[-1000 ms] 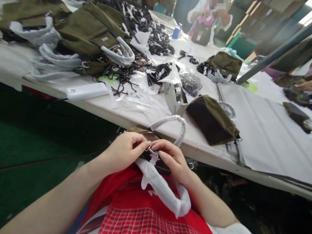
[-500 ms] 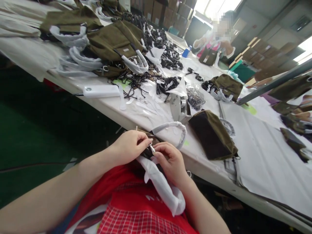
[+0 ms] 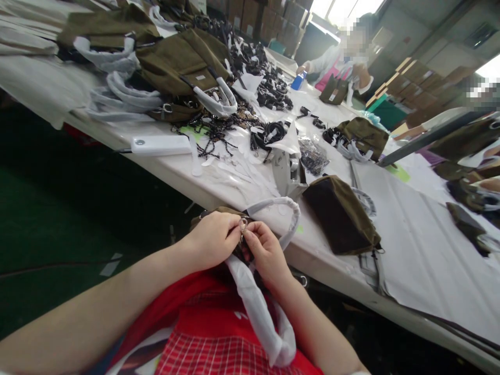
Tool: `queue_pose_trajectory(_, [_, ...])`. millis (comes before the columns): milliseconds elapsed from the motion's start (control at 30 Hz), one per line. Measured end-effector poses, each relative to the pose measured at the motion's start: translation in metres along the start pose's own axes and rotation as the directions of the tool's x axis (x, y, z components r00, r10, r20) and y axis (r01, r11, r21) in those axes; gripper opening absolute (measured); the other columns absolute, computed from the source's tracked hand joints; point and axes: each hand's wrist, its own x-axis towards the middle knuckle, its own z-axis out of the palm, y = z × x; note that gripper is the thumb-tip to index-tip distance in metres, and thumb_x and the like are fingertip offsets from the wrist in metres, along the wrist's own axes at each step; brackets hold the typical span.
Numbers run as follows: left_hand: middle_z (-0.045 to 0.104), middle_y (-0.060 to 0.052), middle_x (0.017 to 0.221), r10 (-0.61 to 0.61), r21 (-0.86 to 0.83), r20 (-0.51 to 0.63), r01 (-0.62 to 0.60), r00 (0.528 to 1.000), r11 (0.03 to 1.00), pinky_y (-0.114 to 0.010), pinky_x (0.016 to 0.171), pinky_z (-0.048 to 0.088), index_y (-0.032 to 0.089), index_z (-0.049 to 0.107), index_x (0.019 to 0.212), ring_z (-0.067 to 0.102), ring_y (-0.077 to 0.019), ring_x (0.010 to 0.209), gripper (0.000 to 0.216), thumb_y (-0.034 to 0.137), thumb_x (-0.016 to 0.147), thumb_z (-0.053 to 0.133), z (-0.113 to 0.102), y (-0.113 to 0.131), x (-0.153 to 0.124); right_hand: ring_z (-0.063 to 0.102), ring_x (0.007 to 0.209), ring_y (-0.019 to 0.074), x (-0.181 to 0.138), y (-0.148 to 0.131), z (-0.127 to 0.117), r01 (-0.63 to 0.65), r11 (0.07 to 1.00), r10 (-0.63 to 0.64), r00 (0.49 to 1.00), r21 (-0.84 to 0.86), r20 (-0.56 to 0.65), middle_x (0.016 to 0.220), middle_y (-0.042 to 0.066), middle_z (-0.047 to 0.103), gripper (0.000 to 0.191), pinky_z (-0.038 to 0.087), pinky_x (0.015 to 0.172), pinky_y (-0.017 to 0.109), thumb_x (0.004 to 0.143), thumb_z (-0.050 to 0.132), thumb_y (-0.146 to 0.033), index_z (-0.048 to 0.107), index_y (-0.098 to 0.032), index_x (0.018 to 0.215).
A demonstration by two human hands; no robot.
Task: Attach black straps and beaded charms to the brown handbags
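Note:
An olive handbag (image 3: 223,210) is held against the red apron at the table's front edge, largely hidden by my hands. Its two wrapped handles show: one wrapped handle (image 3: 294,221) arches over the table, and another wrapped handle (image 3: 250,291) hangs down over the apron. My left hand (image 3: 214,237) is closed, thumb and forefinger pinching a small metal ring (image 3: 244,223) at the bag's top. From the other side, my right hand (image 3: 269,252) is closed with its fingertips on the same ring. What lies below the ring is hidden by the fingers.
An olive and dark bag (image 3: 339,216) lies to the right. At left are piled olive bags (image 3: 182,60), a white power strip (image 3: 160,145) and dark chains (image 3: 213,135). A metal tape dispenser (image 3: 287,172) stands ahead. Across the table a person holds a blue object (image 3: 299,80).
My fingertips have shifted on the metal piece, and the ring now shows upright between them. My right hand has moved slightly left. Across the table, the person's hand has reached the blue object.

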Motion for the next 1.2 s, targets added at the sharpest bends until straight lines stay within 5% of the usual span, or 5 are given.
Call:
queue_pose_trajectory(167, [0.070, -0.004, 0.101, 0.130, -0.156, 0.074, -0.117, 0.989, 0.981, -0.029, 0.083, 0.048, 0.019, 0.060, 0.105, 0.064, -0.0188, 0.092, 0.026, 0.031, 0.097, 0.038, -0.009, -0.005, -0.002, 0.045, 0.050, 0.0072, -0.002, 0.002, -0.007, -0.058, 0.967, 0.072, 0.996, 0.249, -0.047, 0.063, -0.004, 0.056, 0.033, 0.036, 0.048, 0.018, 0.083, 0.072, -0.049, 0.060, -0.018, 0.083])
queue_pose_trajectory(300, [0.072, -0.008, 0.093, 0.113, 0.136, 0.104, -0.126, 0.988, 0.983, -0.032, 0.073, 0.049, 0.018, 0.063, 0.092, 0.067, -0.0220, 0.082, 0.037, 0.029, 0.101, 0.028, -0.004, -0.004, 0.002, 0.044, 0.048, 0.0071, -0.001, 0.001, -0.013, -0.074, 0.934, 0.113, 0.989, 0.349, -0.093, 0.060, -0.004, 0.055, 0.030, 0.034, 0.046, 0.018, 0.080, 0.075, -0.045, 0.064, -0.017, 0.086])
queue_pose_trajectory(433, [0.075, -0.012, 0.091, 0.097, 0.459, 0.216, -0.189, 0.972, 0.868, -0.037, 0.071, 0.051, 0.015, 0.067, 0.094, 0.071, -0.0285, 0.081, 0.035, 0.022, 0.099, 0.033, 0.003, 0.003, 0.006, 0.043, 0.046, 0.0066, -0.002, 0.001, -0.013, -0.039, 0.916, 0.096, 0.988, 0.400, -0.122, 0.058, -0.004, 0.056, 0.026, 0.033, 0.045, 0.017, 0.080, 0.076, -0.040, 0.065, -0.017, 0.085])
queue_pose_trajectory(700, [0.076, -0.013, 0.086, 0.076, 0.579, 0.294, -0.241, 0.953, 0.779, -0.041, 0.070, 0.054, 0.014, 0.070, 0.091, 0.074, -0.0321, 0.078, 0.027, 0.015, 0.093, 0.043, 0.008, 0.010, 0.007, 0.043, 0.047, 0.0058, -0.005, -0.002, -0.013, -0.014, 0.882, 0.097, 0.983, 0.470, -0.154, 0.058, -0.005, 0.056, 0.027, 0.034, 0.044, 0.016, 0.077, 0.079, -0.038, 0.066, -0.016, 0.084])
queue_pose_trajectory(1200, [0.076, -0.014, 0.081, 0.050, 0.589, 0.343, -0.257, 0.938, 0.766, -0.039, 0.066, 0.055, 0.013, 0.071, 0.083, 0.074, -0.0306, 0.075, 0.029, 0.012, 0.091, 0.043, 0.005, 0.015, 0.005, 0.048, 0.048, 0.0071, -0.010, 0.005, -0.008, -0.062, 0.973, 0.085, 0.992, 0.220, -0.098, 0.063, -0.005, 0.058, 0.031, 0.037, 0.045, 0.017, 0.082, 0.073, -0.045, 0.062, -0.019, 0.095])
